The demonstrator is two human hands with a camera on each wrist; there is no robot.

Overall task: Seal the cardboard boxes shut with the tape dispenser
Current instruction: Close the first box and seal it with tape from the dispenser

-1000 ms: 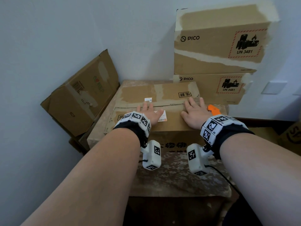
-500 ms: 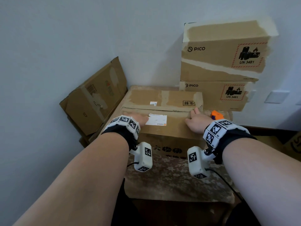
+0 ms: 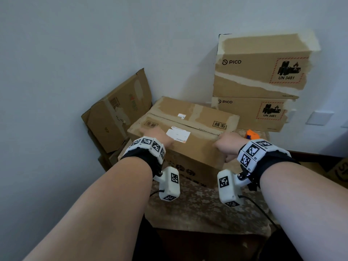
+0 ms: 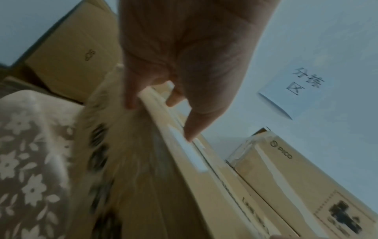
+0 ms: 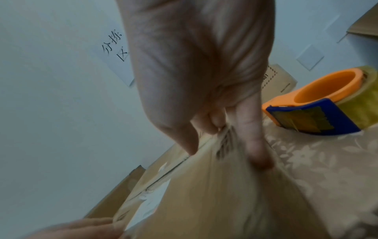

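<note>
A worn brown cardboard box with a white label lies askew on the cloth-covered table, its top flaps folded down with a seam between them. My left hand grips the box's left end, fingers curled over the top edge. At the right end, my right hand clutches the corner, thumb on top and fingers down the side. The orange and blue tape dispenser with a roll of clear tape sits on the cloth just behind my right hand, held by no one.
Two taped PICO boxes are stacked against the wall at the back right. A flattened carton leans in the left corner. A paper sign hangs on the wall. More cardboard lies at the far right.
Both hands slid from lying flat on the box's top to its two ends and took hold there. The box now sits turned at an angle.
</note>
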